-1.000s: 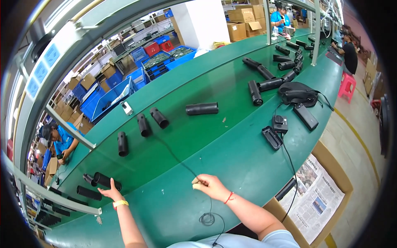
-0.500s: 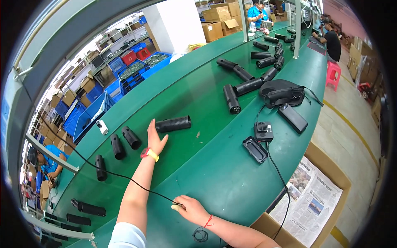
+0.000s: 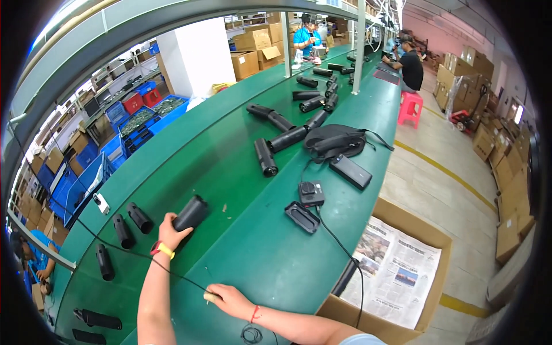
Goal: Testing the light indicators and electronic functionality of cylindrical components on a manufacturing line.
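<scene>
My left hand [image 3: 171, 233], with a red and yellow band at its wrist, is closed around the near end of a black cylindrical tube housing [image 3: 192, 213]. The tube is tilted over the green belt [image 3: 230, 172]. Closer to me, over the table's near strip, my right hand [image 3: 229, 300] pinches a thin black cable [image 3: 183, 277], which runs off toward the upper left. A yellowish cover shows on one of its fingertips. Left of my left hand, more black tubes [image 3: 139, 217] stand or lean on the belt.
Several black tubes [image 3: 287, 138] lie farther along the belt. On the near strip are a black pouch [image 3: 333, 141], a power bank [image 3: 351, 171], a small boxy device [image 3: 311, 194] and an open case [image 3: 302, 217]. A newspaper-lined carton [image 3: 440, 282] stands at the right. Other people sit farther off.
My left hand has closed on the tube, which was lying on the belt, and tipped its far end up. The right hand still pinches the cable. The whole view has shifted to the right.
</scene>
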A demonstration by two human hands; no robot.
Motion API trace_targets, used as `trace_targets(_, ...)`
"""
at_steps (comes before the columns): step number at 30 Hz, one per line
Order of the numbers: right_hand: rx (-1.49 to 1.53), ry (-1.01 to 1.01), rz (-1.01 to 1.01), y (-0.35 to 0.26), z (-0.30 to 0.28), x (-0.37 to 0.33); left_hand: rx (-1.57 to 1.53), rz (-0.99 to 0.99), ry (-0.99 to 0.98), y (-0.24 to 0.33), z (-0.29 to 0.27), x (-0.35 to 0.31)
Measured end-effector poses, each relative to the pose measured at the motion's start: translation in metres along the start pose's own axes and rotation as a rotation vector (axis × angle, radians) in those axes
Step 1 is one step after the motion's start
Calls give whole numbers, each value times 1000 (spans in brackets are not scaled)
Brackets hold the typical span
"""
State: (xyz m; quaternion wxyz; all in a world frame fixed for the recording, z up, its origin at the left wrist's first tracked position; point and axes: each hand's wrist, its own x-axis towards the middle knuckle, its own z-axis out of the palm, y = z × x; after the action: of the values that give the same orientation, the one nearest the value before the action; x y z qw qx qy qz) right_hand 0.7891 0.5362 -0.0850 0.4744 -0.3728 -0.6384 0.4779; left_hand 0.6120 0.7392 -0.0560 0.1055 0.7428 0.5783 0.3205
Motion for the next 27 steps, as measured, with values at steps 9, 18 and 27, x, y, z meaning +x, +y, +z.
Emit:
trace_targets(9, 4, -137, 51, -3, -5, -4, -1030, -531, 113, 13, -115, -232)
trace_targets(18, 440, -205, 273, 2, 19, -9, -1666, -641, 476, 62, -122, -394)
trace_targets(27, 634, -540, 406, -115, 73, -68, -1899, -548, 303, 94, -134, -380)
